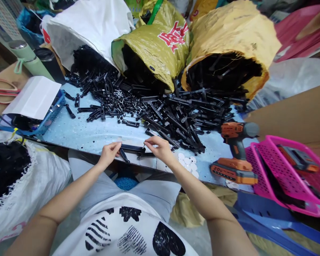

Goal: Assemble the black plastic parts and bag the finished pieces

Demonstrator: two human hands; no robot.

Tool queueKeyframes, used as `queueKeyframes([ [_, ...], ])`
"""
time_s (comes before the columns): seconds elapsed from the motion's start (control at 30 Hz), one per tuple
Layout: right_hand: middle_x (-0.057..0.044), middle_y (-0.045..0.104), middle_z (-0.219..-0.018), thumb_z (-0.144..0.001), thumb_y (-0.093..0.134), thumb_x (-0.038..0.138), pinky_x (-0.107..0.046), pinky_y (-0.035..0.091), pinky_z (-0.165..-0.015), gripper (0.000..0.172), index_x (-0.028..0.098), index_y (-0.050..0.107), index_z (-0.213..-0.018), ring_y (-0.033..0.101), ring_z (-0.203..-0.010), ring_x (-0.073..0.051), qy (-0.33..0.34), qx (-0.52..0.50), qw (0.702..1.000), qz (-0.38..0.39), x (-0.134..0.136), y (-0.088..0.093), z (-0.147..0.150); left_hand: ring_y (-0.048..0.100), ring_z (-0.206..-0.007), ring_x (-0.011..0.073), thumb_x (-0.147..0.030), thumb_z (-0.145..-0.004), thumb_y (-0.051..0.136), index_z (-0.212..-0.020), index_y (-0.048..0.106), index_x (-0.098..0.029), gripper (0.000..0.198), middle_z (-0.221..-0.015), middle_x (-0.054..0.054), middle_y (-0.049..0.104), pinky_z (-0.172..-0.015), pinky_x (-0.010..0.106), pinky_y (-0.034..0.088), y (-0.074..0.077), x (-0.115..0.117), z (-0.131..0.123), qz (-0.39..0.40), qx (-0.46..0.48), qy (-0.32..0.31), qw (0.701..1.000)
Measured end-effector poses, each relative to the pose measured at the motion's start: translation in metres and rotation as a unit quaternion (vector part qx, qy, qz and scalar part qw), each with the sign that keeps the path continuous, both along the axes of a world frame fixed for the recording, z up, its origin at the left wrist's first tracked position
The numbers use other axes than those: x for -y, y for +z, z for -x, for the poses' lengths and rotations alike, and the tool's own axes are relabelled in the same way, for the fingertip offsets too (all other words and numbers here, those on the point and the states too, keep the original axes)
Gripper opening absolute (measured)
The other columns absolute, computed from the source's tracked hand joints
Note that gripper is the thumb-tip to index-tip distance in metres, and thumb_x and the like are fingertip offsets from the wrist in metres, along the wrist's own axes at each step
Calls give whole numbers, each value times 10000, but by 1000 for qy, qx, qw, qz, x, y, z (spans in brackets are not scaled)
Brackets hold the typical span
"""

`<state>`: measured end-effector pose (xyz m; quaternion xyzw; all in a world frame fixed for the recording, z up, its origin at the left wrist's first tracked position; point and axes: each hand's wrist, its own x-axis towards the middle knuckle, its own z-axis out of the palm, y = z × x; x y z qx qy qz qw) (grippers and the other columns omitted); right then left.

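**Two-Handed Hold on the Black Bar (132, 147) at the Table Edge**

The left hand (110, 153) pinches the left end of the bar between thumb and fingers. A short black link (124, 155) slants downward from beside that end. The right hand (160, 148) is at the opposite end, thumb and fingertips drawn together; a small item appears to sit between them, too small to identify. The bar lies roughly level between the hands, at the near edge of the blue table (59, 128).

Beyond the bar is a heap of long black parts (181, 119). Small pins (121, 101) and short links (97, 113) are spread to its left. White discs (186, 163) lie to the right of the right hand; the cordless drill (236, 153) is farther right, beside pink baskets (276, 167). A blue basket (52, 115) is at the left. Three open sacks, white (96, 21), olive-yellow (149, 49) and orange-yellow (234, 33), line the rear.
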<state>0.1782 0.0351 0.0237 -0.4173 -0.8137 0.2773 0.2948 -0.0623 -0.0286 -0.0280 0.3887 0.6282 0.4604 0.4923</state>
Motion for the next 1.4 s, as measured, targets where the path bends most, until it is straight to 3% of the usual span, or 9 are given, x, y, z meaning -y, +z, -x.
queueKeyframes([
  [0.23, -85, 660, -938, -936, 412, 345, -278, 507, -794, 281, 199, 652, -930, 623, -885, -154, -37, 49, 996, -66, 19, -34, -10, 599, -565, 154, -570, -861, 401, -1090, 633, -99, 572, -632, 36, 603, -577, 281, 518, -7, 5, 1, -19, -17, -18, 1000],
  [0.33, -92, 665, -973, -941, 411, 307, -264, 511, -797, 269, 193, 652, -979, 630, -902, -146, -41, 63, 993, -95, 21, -39, -13, 617, -723, 191, -489, -901, 372, -1161, 572, -114, 499, -829, 98, 636, -689, 339, 516, -5, 17, -2, -108, -154, 21, 982],
  [0.4, -90, 673, -971, -933, 434, 275, -262, 515, -808, 242, 188, 654, -987, 634, -907, -143, -20, 62, 990, -121, 23, -41, -15, 601, -881, 223, -415, -892, 422, -1127, 570, -138, 393, -978, 131, 621, -798, 378, 487, 0, 23, -9, -223, -292, 49, 929],
  [0.5, -83, 685, -952, -908, 488, 235, -267, 526, -821, 189, 180, 657, -973, 643, -900, -139, 17, 22, 984, -178, 26, -46, -17, 548, -1037, 251, -336, -875, 466, -1082, 581, -168, 290, -1065, 124, 607, -912, 408, 422, 10, 19, -31, -339, -422, -91, 836],
  [0.6, -77, 689, -931, -890, 520, 208, -274, 540, -824, 160, 179, 656, -968, 652, -881, -137, 26, -13, 974, -223, 27, -49, -16, 502, -1102, 285, -395, -857, 511, -1179, 532, -142, 410, -1137, 139, 580, -953, 435, 381, 16, 1, -54, -313, -477, -251, 782],
  [0.8, -69, 684, -927, -907, 481, 206, -281, 526, -871, 186, 173, 643, -992, 646, -889, -123, 6, -1, 968, -250, 22, -53, -13, 508, -1044, 290, -473, -843, 527, -1224, 475, -98, 537, -1111, 155, 576, -898, 415, 404, 13, -18, -61, -240, -508, -331, 758],
  [0.93, -71, 676, -984, -935, 442, 301, -312, 450, -973, 276, 157, 622, -1086, 627, -922, -113, 47, 83, 965, -245, 23, -58, -20, 539, -971, 278, -478, -865, 484, -1146, 512, -123, 454, -1049, 130, 602, -840, 388, 411, 8, -20, -57, -267, -527, -347, 728],
  [1.17, -90, 610, -1111, -931, 397, 478, -193, 423, -811, 490, 195, 497, -1317, 572, -985, -120, 133, 209, 959, -137, 18, -55, -44, 552, -883, 293, -657, -833, 359, -1068, 533, -93, 635, -957, 148, 606, -757, 376, 398, -8, -32, -58, -350, -555, -327, 679],
  [1.4, -59, 617, -944, -927, 414, 455, -161, 387, -809, 499, 196, 460, -1351, 551, -948, -110, 198, 206, 952, -111, 9, -51, -51, 553, -889, 289, -585, -862, 346, -1073, 532, -93, 566, -939, 141, 611, -725, 363, 389, -9, -30, -60, -333, -561, -322, 686],
])
